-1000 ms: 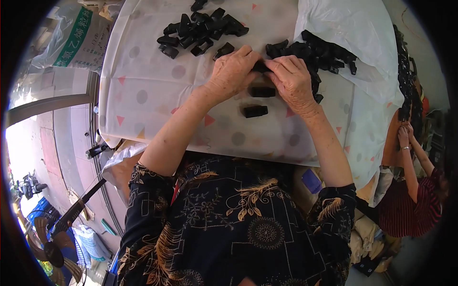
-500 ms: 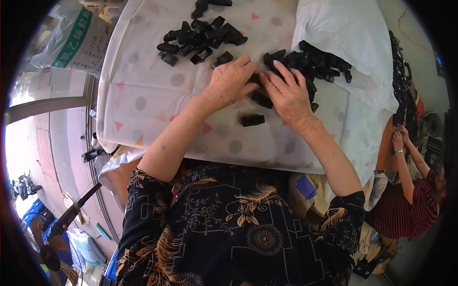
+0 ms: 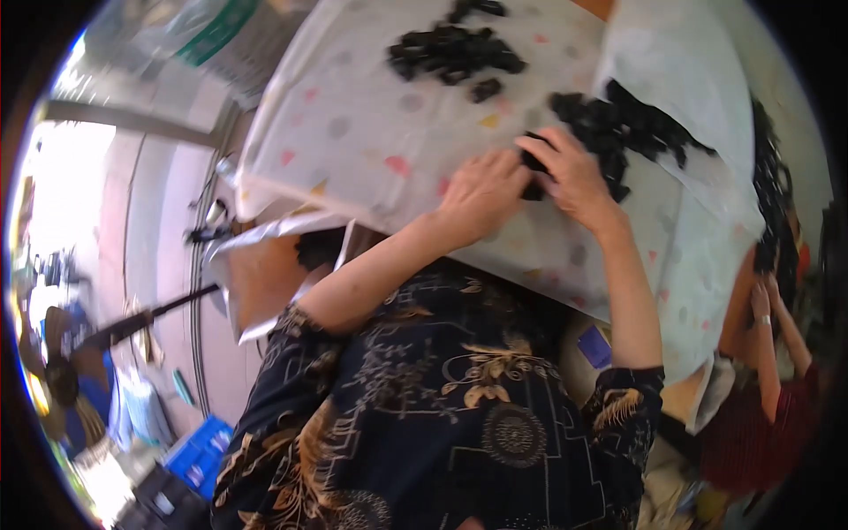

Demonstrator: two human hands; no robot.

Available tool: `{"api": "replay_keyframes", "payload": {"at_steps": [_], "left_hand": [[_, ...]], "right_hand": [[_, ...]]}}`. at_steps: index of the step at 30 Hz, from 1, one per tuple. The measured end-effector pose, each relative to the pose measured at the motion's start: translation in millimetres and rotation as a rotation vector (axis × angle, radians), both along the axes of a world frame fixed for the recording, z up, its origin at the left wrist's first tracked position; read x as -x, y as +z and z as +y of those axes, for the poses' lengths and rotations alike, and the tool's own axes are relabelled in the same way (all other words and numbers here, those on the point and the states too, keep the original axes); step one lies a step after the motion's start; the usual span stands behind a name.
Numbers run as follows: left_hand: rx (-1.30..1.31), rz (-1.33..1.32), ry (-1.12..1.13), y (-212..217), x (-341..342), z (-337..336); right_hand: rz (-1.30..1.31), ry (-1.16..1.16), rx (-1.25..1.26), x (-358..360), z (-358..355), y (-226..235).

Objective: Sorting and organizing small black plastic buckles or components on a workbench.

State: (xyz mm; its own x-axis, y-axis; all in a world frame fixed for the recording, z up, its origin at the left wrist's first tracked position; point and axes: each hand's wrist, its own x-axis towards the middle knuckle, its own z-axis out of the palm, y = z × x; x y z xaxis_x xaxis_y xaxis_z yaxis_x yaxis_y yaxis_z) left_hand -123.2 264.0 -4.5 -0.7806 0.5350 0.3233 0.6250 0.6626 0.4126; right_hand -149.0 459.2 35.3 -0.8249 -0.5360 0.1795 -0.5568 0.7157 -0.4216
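Note:
On the patterned tablecloth (image 3: 353, 168), my left hand (image 3: 486, 196) and my right hand (image 3: 574, 181) meet around small black plastic parts (image 3: 533, 189). The left fingers are curled against them from the left. My right thumb and fingers close over them from the other side. Motion blur and the hands hide their exact shape and number. Just beyond my right hand lies a heap of black parts (image 3: 596, 124). A second pile of black parts (image 3: 450, 53) sits farther off to the left, with one loose black part (image 3: 486, 89) beside it.
A white plastic sack (image 3: 689, 62) lies at the table's right side. Below the left table edge stands an open lined carton (image 3: 265, 274). A fan (image 3: 62, 380) stands at lower left, and a blue crate (image 3: 199, 455) is on the floor. Another person (image 3: 764, 424) works at far right.
The view has swung, shifting the table up and right. My hands have come closer together around black parts. The loose part that lay nearest me no longer shows on the cloth.

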Motion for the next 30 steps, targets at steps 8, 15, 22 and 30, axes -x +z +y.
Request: {"api": "replay_keyframes", "payload": {"at_steps": [8, 15, 22, 30], "left_hand": [[0.176, -0.259, -0.149, 59, -52, -112], [0.449, -0.511, 0.384, 56, -121, -238], [0.094, -0.260, 0.265, 39, -68, -186], [-0.029, -0.054, 0.142, 39, 101, -44]], "right_hand": [[-0.135, 0.211, 0.310, -35, -97, -23], [-0.229, 0.519, 0.331, -61, -240, -67], [-0.051, 0.189, 0.455, -80, -137, -48], [0.071, -0.566, 0.727, -106, 21, -39]]}}
